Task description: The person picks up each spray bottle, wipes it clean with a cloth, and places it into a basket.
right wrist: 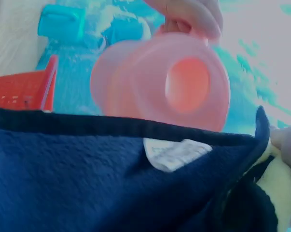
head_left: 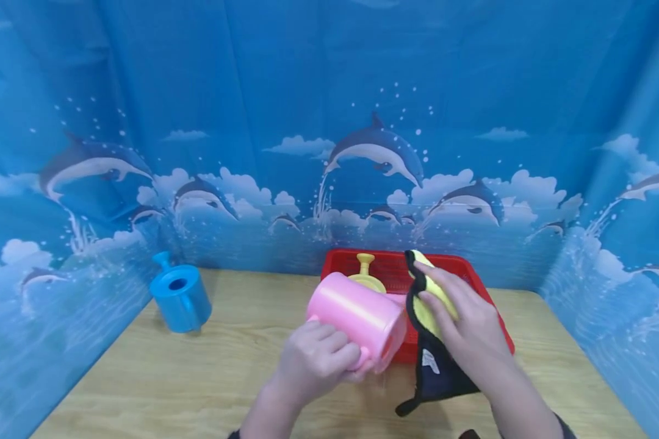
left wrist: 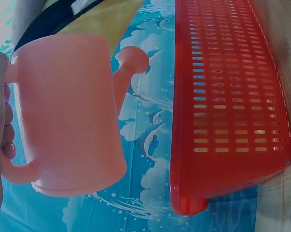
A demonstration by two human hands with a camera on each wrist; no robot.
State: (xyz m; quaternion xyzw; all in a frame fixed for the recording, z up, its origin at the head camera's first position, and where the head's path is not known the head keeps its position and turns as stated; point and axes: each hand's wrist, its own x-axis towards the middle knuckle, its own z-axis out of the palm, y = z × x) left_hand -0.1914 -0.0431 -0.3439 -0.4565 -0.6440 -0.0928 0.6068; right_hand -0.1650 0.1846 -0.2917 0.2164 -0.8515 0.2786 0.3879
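My left hand [head_left: 320, 356] grips the handle of a pink watering can [head_left: 357, 308], which is tilted on its side above the table. In the left wrist view the can's body [left wrist: 70, 116] and its spout [left wrist: 131, 65] show plainly. The right wrist view looks onto the can's round opening [right wrist: 187, 84]. My right hand [head_left: 472, 323] pinches a cloth [head_left: 436, 360], yellow on one face and dark blue with a black edge on the other. The cloth hangs beside the can's spout; whether they touch I cannot tell. A white tag [right wrist: 176, 153] is on its dark face.
Behind the hands stands a red slotted basket [head_left: 475, 283] with a yellow watering can [head_left: 367, 280] in it. A blue watering can [head_left: 181, 299] stands at the table's left. Dolphin-printed sheeting [head_left: 285, 152] surrounds the wooden table [head_left: 198, 390].
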